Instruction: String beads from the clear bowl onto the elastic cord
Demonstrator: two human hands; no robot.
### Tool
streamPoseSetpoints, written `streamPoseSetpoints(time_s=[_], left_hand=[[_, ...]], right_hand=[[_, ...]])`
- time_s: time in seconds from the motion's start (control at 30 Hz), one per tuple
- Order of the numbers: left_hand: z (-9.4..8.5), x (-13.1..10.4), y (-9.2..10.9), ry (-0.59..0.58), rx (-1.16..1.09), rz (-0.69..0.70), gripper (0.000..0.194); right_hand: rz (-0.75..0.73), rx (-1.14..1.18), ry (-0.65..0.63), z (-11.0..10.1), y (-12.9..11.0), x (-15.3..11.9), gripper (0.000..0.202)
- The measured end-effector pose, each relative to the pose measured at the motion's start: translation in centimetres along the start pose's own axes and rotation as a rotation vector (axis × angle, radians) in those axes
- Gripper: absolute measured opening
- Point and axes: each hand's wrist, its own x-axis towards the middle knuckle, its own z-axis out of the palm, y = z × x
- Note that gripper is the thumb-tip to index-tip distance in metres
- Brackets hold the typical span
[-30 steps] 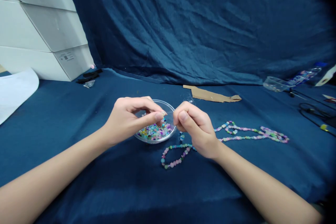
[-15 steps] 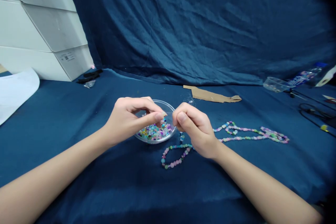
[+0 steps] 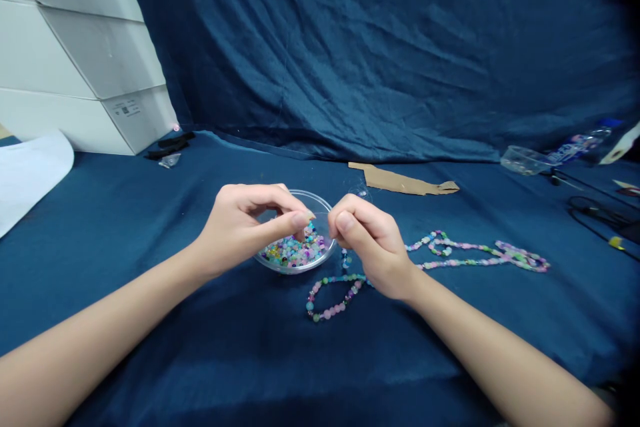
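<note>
My left hand (image 3: 255, 223) is over a clear round bowl (image 3: 327, 255), thumb and forefinger pinched together; anything between these fingertips is too small to make out. Facing it, my right hand (image 3: 373, 243) is closed, thumb against the curled forefinger, on a thin, barely visible thread. The fingertips of the two hands are a short gap apart. Small multicoloured beads (image 3: 295, 253) lie in the bowl, partly hidden by my left hand. A long string of pastel beads (image 3: 333, 312) loops on the cloth below my right hand and runs out to the right behind it.
A torn cardboard strip (image 3: 400, 181) lies behind the hands. At the back right are a clear plastic tub (image 3: 525, 160), a bottle (image 3: 583, 145) and black cables (image 3: 600, 213). White boxes (image 3: 70, 53) are stacked at the left, near a small plastic bag (image 3: 170, 160).
Both hands keep nearly the same pose. My left fingertips have shifted very slightly left, away from my right hand. The bowl and bead string look unmoved.
</note>
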Motion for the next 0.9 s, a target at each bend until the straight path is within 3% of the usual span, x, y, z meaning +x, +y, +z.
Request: streamPoseSetpoints(time_s=[0.53, 0.9], left_hand=[[-0.08, 0.17, -0.03, 0.004, -0.002, -0.022, 0.001], [-0.08, 0.04, -0.17, 0.011, -0.004, -0.032, 0.011]], right_hand=[[0.021, -0.036, 0.009, -0.07, -0.04, 0.05, 0.029], [-0.016, -0.211, -0.023, -0.27, 0.45, -0.15, 0.025]])
